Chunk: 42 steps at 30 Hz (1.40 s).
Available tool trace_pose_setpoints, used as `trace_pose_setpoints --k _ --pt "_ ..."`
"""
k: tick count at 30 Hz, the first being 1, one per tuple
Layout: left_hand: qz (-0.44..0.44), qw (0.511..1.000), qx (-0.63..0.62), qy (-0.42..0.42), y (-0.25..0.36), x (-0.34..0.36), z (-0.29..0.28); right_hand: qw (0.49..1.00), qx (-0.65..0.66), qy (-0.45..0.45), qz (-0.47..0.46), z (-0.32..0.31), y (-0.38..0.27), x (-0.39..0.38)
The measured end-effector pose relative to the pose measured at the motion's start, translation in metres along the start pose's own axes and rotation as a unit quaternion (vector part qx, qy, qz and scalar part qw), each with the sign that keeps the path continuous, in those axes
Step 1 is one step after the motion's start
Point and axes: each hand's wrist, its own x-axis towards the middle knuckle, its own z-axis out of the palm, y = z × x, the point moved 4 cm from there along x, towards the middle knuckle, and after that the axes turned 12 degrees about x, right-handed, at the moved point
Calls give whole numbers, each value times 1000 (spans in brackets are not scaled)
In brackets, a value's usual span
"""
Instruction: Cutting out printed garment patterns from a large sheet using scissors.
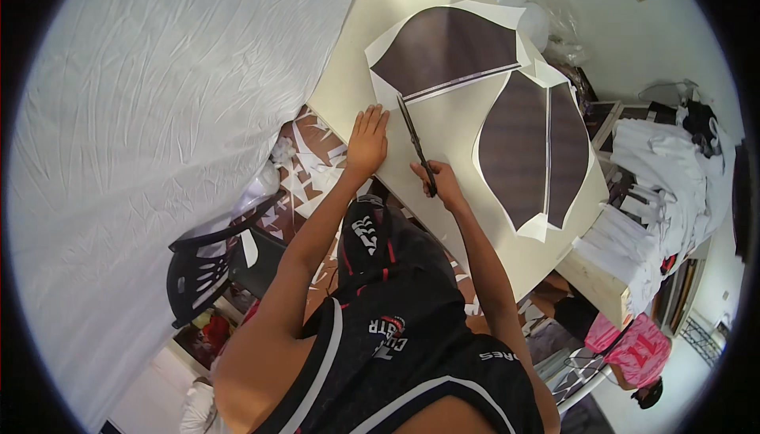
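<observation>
My right hand grips a pair of long dark scissors by the handles, near the table's front edge. Its blades point away from me, the tips at the near left corner of a dark printed sheet with white margins and a striped band. Flat on the table, my left hand has its fingers stretched out, beside that corner and left of the blades. To the right lies a second dark printed sheet, with rounded sides, a lengthwise stripe and a thin white margin. Both sheets rest on the cream tabletop.
White paper scraps litter the brown floor left of the table. A black plastic chair stands at lower left, and a white sheet hangs along the left. White cloth is piled at right, near a person in pink.
</observation>
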Motion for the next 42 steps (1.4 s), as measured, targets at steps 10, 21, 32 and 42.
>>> trace_pose_setpoints --k 10,21,32,42 --pt "-163 981 -22 101 14 25 -1 998 -52 -24 37 -23 -11 -15" --pt "-213 961 -66 160 -9 41 22 996 -32 -55 66 -22 -4 -16" --pt "-315 938 59 132 13 53 18 991 -116 -54 32 -32 -21 21" --pt "-292 941 166 -23 17 57 29 982 -161 -96 21 -40 -46 46"
